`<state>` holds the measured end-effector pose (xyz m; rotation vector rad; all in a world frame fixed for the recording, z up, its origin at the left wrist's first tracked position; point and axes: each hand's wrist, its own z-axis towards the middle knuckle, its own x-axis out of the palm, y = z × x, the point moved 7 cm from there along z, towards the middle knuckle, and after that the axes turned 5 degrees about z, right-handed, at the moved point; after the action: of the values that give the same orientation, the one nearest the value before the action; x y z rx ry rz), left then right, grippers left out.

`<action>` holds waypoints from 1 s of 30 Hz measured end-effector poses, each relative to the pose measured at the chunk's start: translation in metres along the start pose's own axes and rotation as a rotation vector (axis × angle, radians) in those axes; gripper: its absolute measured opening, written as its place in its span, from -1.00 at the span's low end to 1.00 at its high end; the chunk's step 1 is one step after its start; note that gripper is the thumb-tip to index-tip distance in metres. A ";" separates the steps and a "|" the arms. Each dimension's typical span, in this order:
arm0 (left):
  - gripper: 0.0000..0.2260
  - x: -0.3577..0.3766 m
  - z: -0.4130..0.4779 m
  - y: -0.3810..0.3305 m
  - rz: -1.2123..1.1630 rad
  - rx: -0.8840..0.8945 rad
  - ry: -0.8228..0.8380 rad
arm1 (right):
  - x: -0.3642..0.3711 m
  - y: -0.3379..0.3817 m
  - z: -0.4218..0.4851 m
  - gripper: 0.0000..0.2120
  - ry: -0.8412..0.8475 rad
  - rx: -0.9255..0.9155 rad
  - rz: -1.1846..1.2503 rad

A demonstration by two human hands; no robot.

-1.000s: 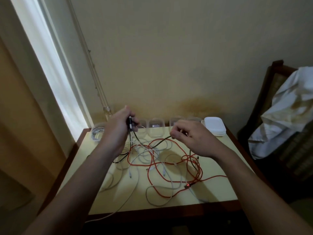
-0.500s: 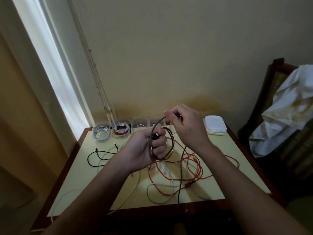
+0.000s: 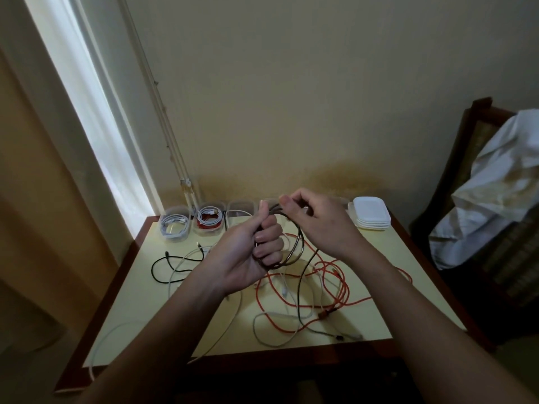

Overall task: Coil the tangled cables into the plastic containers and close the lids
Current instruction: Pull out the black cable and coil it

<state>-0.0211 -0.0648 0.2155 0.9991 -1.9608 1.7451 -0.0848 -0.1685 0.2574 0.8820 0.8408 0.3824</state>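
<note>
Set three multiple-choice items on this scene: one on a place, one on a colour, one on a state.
1. The stack of lids lies: A) at the far right corner of the table B) at its near left corner C) at its middle.
2. The coiled cable being held is: A) orange B) dark C) white.
3. The left hand: A) lies flat B) grips the loops C) hangs empty.
Key: 1 A, the white stack sits by the wall on the right; 2 B, the held loop is dark; 3 B, its fingers curl round the loops.
</note>
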 end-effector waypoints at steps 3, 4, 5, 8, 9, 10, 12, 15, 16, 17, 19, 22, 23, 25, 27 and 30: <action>-0.59 -0.009 0.000 -0.003 -0.029 -0.011 -0.048 | 0.011 -0.006 -0.008 -0.78 0.169 0.022 0.069; -0.57 -0.013 -0.001 -0.003 -0.029 -0.028 -0.069 | 0.011 -0.007 -0.008 -0.76 0.198 0.006 0.052; -0.56 -0.016 -0.002 -0.002 -0.016 -0.048 -0.086 | 0.011 -0.010 -0.009 -0.73 0.212 -0.007 0.011; -0.55 -0.022 -0.004 0.005 0.041 -0.105 -0.122 | 0.010 -0.012 -0.008 -0.68 0.213 -0.061 -0.147; -0.54 -0.023 -0.005 0.006 0.041 -0.116 -0.126 | 0.010 -0.012 -0.009 -0.69 0.217 -0.077 -0.177; -0.53 -0.024 -0.005 0.007 0.032 -0.125 -0.124 | 0.011 -0.011 -0.009 -0.70 0.220 -0.090 -0.194; -0.52 -0.026 -0.005 0.007 0.000 -0.138 -0.117 | 0.010 -0.009 -0.009 -0.74 0.207 -0.102 -0.201; -0.53 -0.030 -0.008 0.001 -0.009 -0.120 -0.114 | 0.001 -0.013 -0.009 -0.83 0.169 -0.050 -0.108; -0.54 -0.030 -0.009 -0.003 -0.006 -0.105 -0.110 | -0.001 -0.015 -0.009 -0.81 0.165 -0.030 -0.060; -0.55 -0.030 -0.011 -0.008 0.001 -0.088 -0.106 | -0.003 -0.016 -0.009 -0.78 0.158 -0.017 -0.019; -0.56 -0.028 -0.014 -0.019 0.015 -0.057 -0.103 | -0.005 -0.017 -0.010 -0.71 0.137 -0.009 0.042; -0.55 -0.024 -0.019 -0.029 0.028 -0.029 -0.097 | -0.005 -0.016 -0.012 -0.68 0.106 -0.013 0.098; -0.55 -0.023 -0.021 -0.032 0.032 -0.012 -0.100 | -0.006 -0.017 -0.012 -0.68 0.094 -0.010 0.108; -0.54 -0.024 -0.026 -0.042 0.028 0.046 -0.106 | -0.011 -0.023 -0.012 -0.66 0.060 0.009 0.110; -0.54 -0.027 -0.035 -0.061 0.013 0.123 -0.109 | -0.019 -0.036 -0.013 -0.63 0.011 0.035 0.092; -0.54 -0.038 -0.054 -0.094 0.008 0.214 -0.137 | -0.035 -0.063 -0.022 -0.62 -0.048 0.112 0.143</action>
<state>0.0593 -0.0026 0.2690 1.2123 -1.8874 1.9712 -0.1263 -0.2161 0.2157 1.0547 0.7624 0.4400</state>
